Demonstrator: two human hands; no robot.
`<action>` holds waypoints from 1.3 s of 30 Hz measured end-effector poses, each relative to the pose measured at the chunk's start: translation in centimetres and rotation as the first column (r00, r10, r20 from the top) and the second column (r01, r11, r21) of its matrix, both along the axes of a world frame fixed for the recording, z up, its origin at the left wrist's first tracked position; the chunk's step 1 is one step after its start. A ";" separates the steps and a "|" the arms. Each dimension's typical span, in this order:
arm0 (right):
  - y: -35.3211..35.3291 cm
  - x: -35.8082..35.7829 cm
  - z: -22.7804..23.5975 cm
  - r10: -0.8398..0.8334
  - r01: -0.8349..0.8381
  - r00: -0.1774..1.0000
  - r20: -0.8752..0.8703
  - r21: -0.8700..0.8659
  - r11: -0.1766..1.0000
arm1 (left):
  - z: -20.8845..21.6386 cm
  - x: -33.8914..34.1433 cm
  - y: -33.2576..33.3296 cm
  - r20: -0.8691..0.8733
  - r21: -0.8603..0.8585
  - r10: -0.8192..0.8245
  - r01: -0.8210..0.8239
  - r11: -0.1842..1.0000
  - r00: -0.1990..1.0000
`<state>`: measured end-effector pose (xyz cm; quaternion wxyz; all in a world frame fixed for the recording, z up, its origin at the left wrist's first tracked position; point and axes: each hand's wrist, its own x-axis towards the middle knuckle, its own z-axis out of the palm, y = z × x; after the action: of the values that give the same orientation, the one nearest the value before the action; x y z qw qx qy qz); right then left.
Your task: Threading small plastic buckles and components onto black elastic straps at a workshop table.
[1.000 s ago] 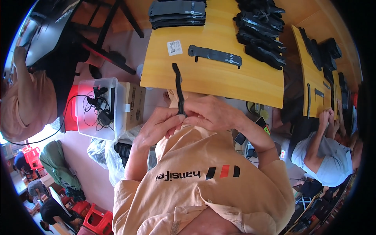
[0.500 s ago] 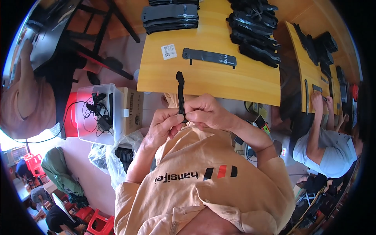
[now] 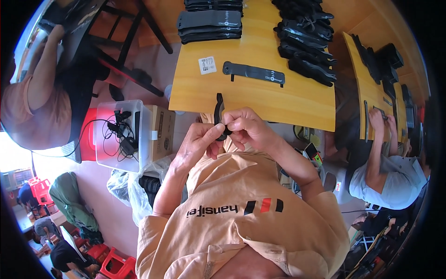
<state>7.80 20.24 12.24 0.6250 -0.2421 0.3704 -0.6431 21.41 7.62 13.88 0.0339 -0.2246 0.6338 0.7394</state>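
Observation:
A narrow black fabric strap [image 3: 218, 108] stands up from between my hands, just in front of the table's near edge. My left hand [image 3: 203, 138] pinches its lower part between thumb and fingers. Close beside it, my right hand [image 3: 248, 127] is closed on the strap's lower end, where a small dark bit shows at the fingertips. Beyond my hands a flat dark grey band [image 3: 253, 72] with two short black tabs lies on the yellow wooden table [image 3: 195, 95]. A white printed label [image 3: 207, 65] lies to its left.
Stacked grey bands [image 3: 210, 21] sit at the table's far left, and a heap of black straps [image 3: 304, 42] at its far right. Left of me stand a clear plastic bin [image 3: 120, 156] of cables and a cardboard box [image 3: 163, 132]. Co-workers sit on both sides.
The strap's raised part now looks shorter and more bent. My right hand has moved slightly right and down, its fingers at the strap's lower end. The view has shifted a little.

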 end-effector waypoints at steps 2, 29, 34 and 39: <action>0.0 0.0 -0.1 0.003 -0.004 0.997 0.079 0.005 1.000 | 0.0 0.1 0.0 0.014 0.130 0.011 -0.013 0.991 1.000; 11.9 -12.0 3.1 -0.892 0.886 0.439 -0.111 0.221 0.408 | -0.6 7.4 -3.7 0.059 0.229 -0.166 0.148 0.962 0.984; 12.5 -12.8 5.0 -0.883 0.916 0.401 -0.245 0.137 0.378 | 1.0 7.4 -3.6 0.033 0.433 -0.293 0.251 0.866 0.955; 23.0 -19.9 4.7 -0.999 1.000 0.014 0.034 0.000 0.014 | -2.8 12.8 -6.3 -0.505 -0.764 -0.231 -0.306 0.569 0.832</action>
<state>-12.10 43.21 16.99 -0.0050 0.0881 0.4184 -0.9039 34.17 1.31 11.07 -0.2756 -0.0042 0.8783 0.3906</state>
